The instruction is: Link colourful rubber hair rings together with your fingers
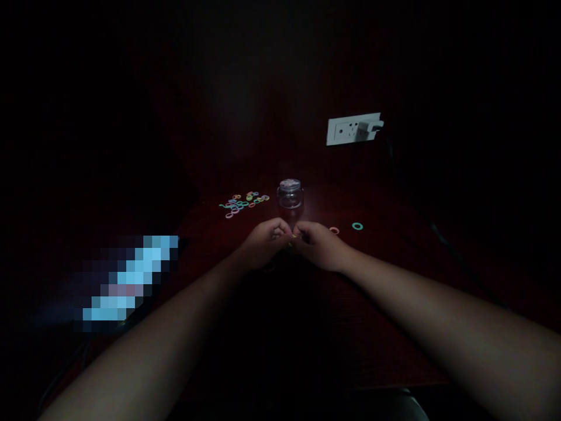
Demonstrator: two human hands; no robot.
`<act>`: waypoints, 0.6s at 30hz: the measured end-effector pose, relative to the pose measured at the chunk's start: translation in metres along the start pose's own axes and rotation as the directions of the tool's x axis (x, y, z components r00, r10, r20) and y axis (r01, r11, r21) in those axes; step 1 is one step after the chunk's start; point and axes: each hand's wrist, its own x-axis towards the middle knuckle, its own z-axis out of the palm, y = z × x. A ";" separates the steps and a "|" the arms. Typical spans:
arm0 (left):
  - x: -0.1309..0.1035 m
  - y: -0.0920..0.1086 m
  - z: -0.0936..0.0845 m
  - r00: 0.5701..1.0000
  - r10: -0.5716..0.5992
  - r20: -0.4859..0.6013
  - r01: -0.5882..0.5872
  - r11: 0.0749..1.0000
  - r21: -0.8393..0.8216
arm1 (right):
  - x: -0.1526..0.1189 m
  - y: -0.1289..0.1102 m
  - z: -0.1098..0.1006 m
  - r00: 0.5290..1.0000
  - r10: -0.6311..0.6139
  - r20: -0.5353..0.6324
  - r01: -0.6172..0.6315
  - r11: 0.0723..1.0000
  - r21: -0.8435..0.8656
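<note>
Over the middle of the dark red table, my left hand (268,241) and my right hand (316,241) meet at the fingertips, both closed. Pinched between them is a small yellow hair tie (293,236), mostly hidden by the fingers. Just beyond the hands stands a small clear jar (290,197) with its patterned lid on. Left of the jar lies a loose pile of coloured hair ties (240,204). A pink hair tie (334,231) rests beside my right hand, and a green one (357,226) is a little farther right.
A bright, pixelated screen (131,280) is at the left, near my left forearm. On the wall at the back right is a white socket plate (344,131) with a plug (370,126) in it. A dim cable runs down the right side. Most surroundings are too dark to make out.
</note>
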 end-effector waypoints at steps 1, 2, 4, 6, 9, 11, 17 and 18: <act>0.000 0.000 0.000 1.000 0.000 0.001 0.000 1.000 -0.006 | 0.000 0.000 0.000 1.000 -0.003 -0.004 0.003 1.000 -0.001; 0.000 0.000 0.000 1.000 0.000 0.002 0.000 1.000 -0.014 | 0.000 0.000 0.000 1.000 -0.005 -0.006 0.005 1.000 -0.001; 0.000 0.001 0.000 1.000 -0.001 0.006 0.001 1.000 -0.028 | 0.000 0.000 0.000 1.000 -0.003 -0.001 0.003 1.000 -0.002; 0.000 0.001 0.000 1.000 0.000 0.011 0.000 1.000 -0.024 | 0.000 0.000 0.000 1.000 0.006 0.005 -0.006 1.000 -0.003; -0.001 0.001 0.000 1.000 0.000 0.005 0.000 1.000 -0.004 | 0.000 0.001 0.001 1.000 0.002 0.005 -0.002 1.000 -0.004; -0.001 0.001 0.000 1.000 -0.004 -0.005 0.004 1.000 0.005 | 0.000 0.001 0.001 1.000 0.001 0.003 -0.001 1.000 -0.001; -0.001 0.002 0.000 1.000 -0.009 -0.003 0.009 1.000 0.010 | 0.000 0.000 0.000 1.000 -0.002 0.007 0.002 1.000 -0.001; -0.001 0.001 0.000 1.000 -0.008 -0.002 0.008 1.000 0.008 | 0.000 0.000 0.000 1.000 -0.002 0.004 0.002 1.000 -0.004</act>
